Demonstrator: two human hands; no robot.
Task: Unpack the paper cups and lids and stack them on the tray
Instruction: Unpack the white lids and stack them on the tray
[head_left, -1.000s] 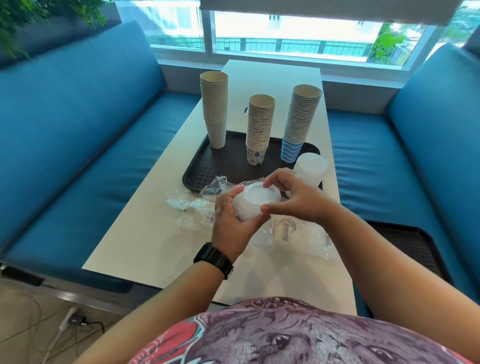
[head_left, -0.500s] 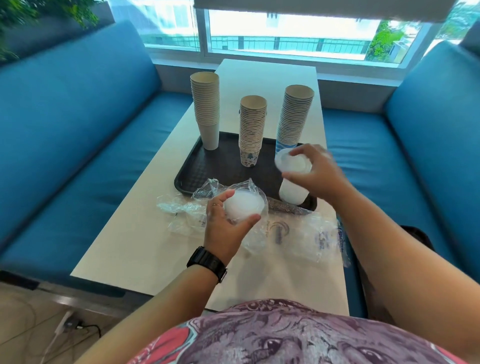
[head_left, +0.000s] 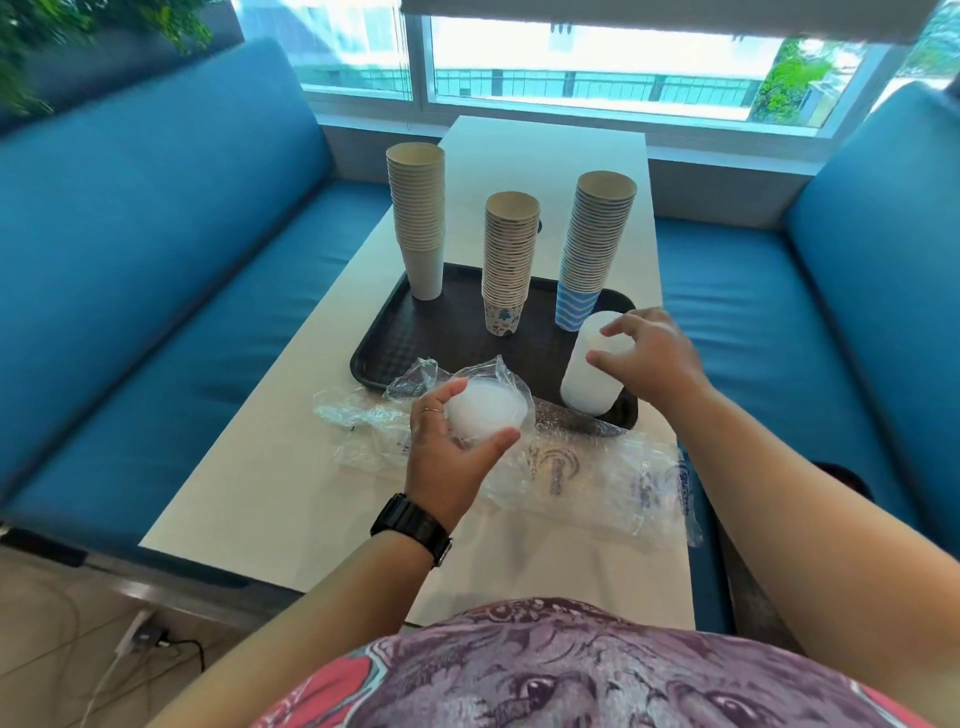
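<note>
White plastic lids (head_left: 480, 415), partly in a clear wrapper (head_left: 597, 473), are gripped by the left hand (head_left: 447, 452) over the table (head_left: 249, 488). The lid stack (head_left: 589, 374) on the black tray (head_left: 395, 343) is touched, perhaps lightly pinched, by the right hand (head_left: 649, 358). Three cup stacks (head_left: 511, 260) stand behind.

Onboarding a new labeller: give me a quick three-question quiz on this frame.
1. True or false: the left hand grips lids still in a plastic sleeve.
2. How many cup stacks stand on the tray?
3. The lid stack under the right hand stands at the tray's: A) far left corner B) near right corner C) middle

Key: 1 true; 2 three; 3 B
</note>
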